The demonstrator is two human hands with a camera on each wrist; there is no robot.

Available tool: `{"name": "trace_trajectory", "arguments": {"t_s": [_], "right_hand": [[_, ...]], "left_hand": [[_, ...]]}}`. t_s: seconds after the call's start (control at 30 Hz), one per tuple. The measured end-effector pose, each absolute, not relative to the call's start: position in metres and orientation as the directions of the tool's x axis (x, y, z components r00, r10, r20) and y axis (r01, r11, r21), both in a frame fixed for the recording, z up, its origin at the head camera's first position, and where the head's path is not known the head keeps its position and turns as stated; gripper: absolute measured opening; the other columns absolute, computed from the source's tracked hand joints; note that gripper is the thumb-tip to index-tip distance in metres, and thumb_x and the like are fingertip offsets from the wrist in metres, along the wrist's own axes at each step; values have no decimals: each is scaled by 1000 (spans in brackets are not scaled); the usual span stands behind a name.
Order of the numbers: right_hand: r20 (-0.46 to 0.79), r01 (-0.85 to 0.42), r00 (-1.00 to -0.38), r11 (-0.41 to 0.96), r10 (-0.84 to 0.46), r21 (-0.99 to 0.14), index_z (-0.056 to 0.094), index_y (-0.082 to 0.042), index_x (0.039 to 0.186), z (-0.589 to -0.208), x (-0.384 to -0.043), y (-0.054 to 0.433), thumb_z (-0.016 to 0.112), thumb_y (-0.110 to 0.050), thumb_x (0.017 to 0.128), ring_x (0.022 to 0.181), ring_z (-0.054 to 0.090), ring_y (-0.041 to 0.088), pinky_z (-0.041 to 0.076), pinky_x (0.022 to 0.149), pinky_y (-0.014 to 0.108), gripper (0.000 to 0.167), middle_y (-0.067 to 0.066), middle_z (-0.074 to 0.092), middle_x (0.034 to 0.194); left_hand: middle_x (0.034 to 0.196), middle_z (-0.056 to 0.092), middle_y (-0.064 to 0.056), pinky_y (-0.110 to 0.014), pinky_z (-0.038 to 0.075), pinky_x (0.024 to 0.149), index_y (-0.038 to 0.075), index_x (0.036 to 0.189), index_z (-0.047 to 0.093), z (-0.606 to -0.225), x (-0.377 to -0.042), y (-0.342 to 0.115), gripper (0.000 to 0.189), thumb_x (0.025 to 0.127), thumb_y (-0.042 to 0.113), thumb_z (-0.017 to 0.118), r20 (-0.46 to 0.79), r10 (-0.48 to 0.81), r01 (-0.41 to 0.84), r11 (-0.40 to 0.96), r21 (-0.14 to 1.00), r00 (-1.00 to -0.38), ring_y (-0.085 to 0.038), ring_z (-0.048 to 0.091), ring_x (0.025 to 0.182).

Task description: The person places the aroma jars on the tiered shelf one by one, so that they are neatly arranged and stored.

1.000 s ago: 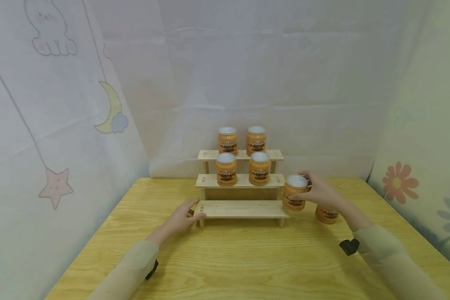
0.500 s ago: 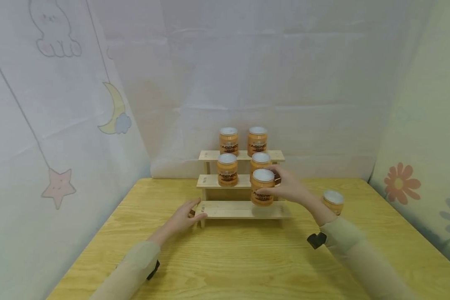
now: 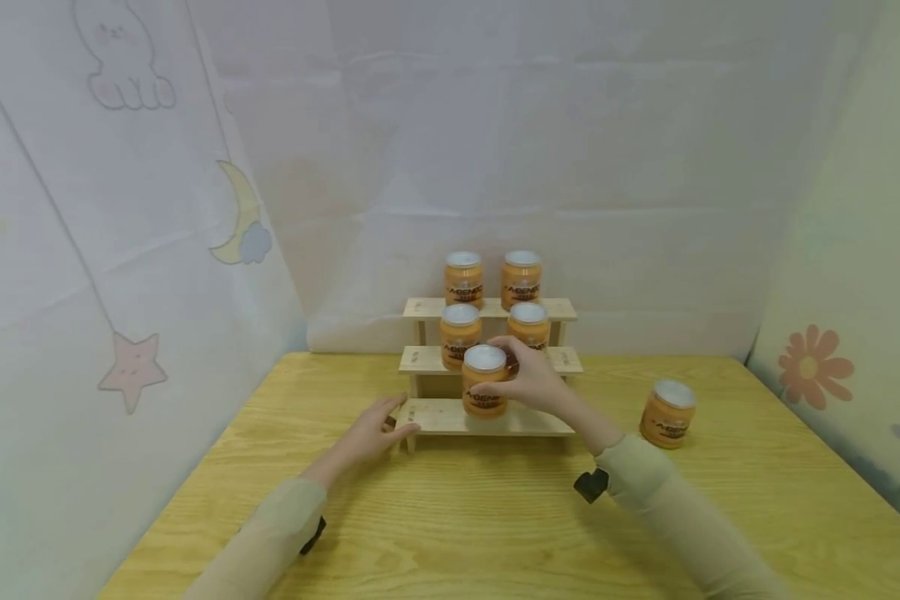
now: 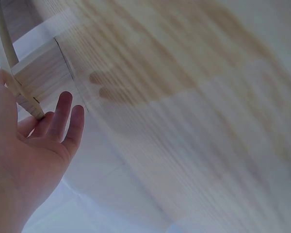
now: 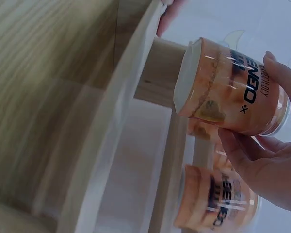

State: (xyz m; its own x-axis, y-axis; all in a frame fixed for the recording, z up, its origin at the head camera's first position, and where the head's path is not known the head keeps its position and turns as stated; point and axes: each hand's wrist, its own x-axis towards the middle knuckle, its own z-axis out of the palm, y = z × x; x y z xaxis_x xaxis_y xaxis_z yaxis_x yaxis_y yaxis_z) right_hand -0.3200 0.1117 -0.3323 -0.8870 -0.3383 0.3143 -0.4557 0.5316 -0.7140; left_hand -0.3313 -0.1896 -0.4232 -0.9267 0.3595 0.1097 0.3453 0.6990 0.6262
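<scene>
My right hand (image 3: 528, 379) grips an orange jar (image 3: 484, 396) with a silvery lid and dark lettering, thumb on one side and fingers on the other. In the head view this jar is upright at the bottom step, left of its middle; the right wrist view (image 5: 233, 90) shows it close over the plank. My left hand (image 3: 367, 433) holds the left end of the bottom step of a wooden three-step stand (image 3: 435, 423). The left wrist view shows the thumb and curled fingers at the plank's end (image 4: 29, 104), with two fingers extended.
Two like jars (image 3: 463, 283) stand on the top step and two (image 3: 459, 337) on the middle step, the right one partly behind my hand. Another jar (image 3: 667, 415) stands on the wooden table (image 3: 450, 525) at the right. A pale backdrop (image 3: 570, 167) closes the rear.
My right hand has carried the jar leftward from beside the stand's right end to over the bottom step. The left hand keeps its place on the stand.
</scene>
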Motion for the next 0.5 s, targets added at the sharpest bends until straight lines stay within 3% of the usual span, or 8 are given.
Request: {"name": "trace_trajectory", "arguments": {"t_s": [0.5], "right_hand": [[325, -499, -862, 532, -390, -684, 48, -8, 129, -356, -322, 77, 82, -41, 69, 105, 55, 20, 50, 85, 36, 76, 6, 53, 121]], "left_hand": [[145, 39, -15, -39, 52, 87, 9, 147, 32, -419, -328, -188, 75, 88, 45, 61, 105, 345, 331, 701, 632, -933, -29, 56, 109]]}}
